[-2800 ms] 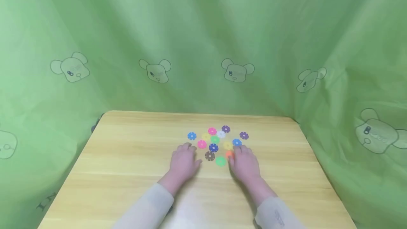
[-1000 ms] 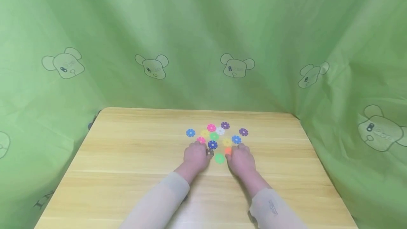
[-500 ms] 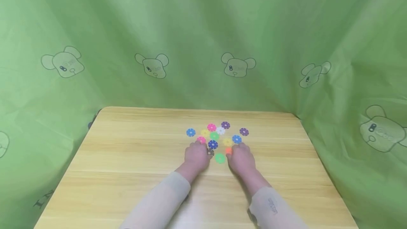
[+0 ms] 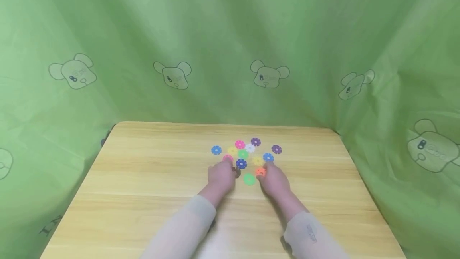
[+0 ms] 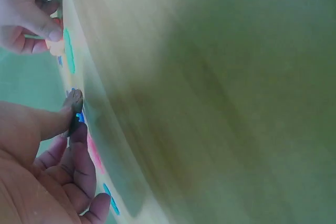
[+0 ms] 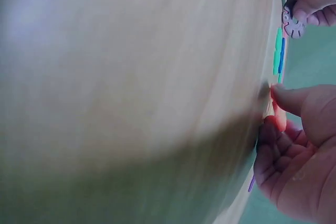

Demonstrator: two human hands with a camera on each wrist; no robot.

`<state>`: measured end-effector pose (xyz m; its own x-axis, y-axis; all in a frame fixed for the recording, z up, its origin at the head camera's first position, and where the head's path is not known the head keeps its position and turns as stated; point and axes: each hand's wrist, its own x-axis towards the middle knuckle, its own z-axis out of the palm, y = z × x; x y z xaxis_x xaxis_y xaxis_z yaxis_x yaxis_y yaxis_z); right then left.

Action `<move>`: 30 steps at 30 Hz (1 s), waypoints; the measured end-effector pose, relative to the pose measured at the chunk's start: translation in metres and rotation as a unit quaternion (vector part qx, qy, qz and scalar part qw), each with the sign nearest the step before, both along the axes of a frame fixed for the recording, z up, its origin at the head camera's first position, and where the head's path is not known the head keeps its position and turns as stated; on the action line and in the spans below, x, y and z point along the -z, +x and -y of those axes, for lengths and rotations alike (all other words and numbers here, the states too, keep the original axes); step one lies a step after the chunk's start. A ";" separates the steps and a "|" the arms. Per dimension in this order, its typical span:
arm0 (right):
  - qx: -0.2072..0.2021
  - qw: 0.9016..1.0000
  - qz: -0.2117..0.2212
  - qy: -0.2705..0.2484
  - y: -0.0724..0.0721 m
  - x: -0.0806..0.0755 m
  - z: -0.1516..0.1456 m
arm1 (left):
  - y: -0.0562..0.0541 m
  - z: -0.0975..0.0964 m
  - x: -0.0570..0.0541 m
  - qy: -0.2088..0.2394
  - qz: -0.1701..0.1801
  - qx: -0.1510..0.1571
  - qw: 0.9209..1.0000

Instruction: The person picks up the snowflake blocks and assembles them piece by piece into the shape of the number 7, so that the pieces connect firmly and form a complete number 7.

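My left hand (image 4: 221, 177) pinches a brown slotted disc (image 5: 75, 109) between thumb and fingers; in the right wrist view the brown disc (image 6: 292, 20) is tilted up off the table. An orange slotted disc (image 4: 260, 171) is pinched in my right hand (image 4: 274, 180), partly hidden by the fingers. Between the two hands a green disc (image 4: 249, 179) lies flat, with a dark blue disc (image 4: 241, 164) behind it. A pink disc (image 4: 228, 158) lies at the left fingertips, partly covered. Just beyond the right fingers are a blue disc (image 4: 268, 158) and a yellow disc (image 4: 257, 160).
Farther back on the wooden table (image 4: 143, 179) lie more slotted discs, among them a white disc (image 4: 249, 148), a purple disc (image 4: 276, 149) and, at the left, another blue disc (image 4: 216, 150). A green curtain (image 4: 215, 31) with mouse drawings hangs behind and beside the table.
My left hand has moved right onto the brown disc and now holds it tilted up. My right hand has gripped the orange disc, which shows more clearly. The other discs stay in place.
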<state>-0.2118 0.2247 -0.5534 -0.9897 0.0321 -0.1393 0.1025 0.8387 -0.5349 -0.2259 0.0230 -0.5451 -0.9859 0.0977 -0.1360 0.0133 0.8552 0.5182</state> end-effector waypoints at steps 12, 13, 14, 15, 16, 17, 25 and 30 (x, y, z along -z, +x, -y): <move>0.008 0.996 -0.041 -0.073 0.010 -0.006 -0.005 | 0.005 0.010 -0.002 0.180 0.043 -0.063 0.981; 0.008 0.996 -0.041 -0.076 0.010 -0.007 -0.004 | 0.005 0.011 -0.002 0.190 0.050 -0.066 0.978; 0.010 0.996 -0.041 -0.081 0.011 -0.007 -0.004 | 0.006 0.012 -0.003 0.196 0.054 -0.068 0.977; 0.011 0.995 -0.042 -0.084 0.011 -0.008 -0.004 | 0.006 0.012 -0.003 0.199 0.057 -0.069 0.976; 0.011 0.995 -0.042 -0.089 0.012 -0.009 -0.003 | 0.006 0.012 -0.004 0.203 0.062 -0.071 0.975; 0.010 0.995 -0.043 -0.095 0.013 -0.009 -0.003 | 0.007 0.013 -0.004 0.208 0.065 -0.071 0.973; 0.010 0.991 -0.061 -0.115 0.014 -0.010 0.001 | 0.012 0.017 -0.007 0.237 0.054 -0.073 0.967; 0.010 0.990 -0.073 -0.117 0.016 -0.011 0.005 | 0.015 0.020 -0.006 0.245 0.045 -0.067 0.966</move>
<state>-0.1960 0.2200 -0.5421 -0.9994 0.0357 -0.0006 0.0250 0.6881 -0.7252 -0.2113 0.0030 -0.5388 -0.9806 0.0438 -0.1909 -0.1442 0.4980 0.8551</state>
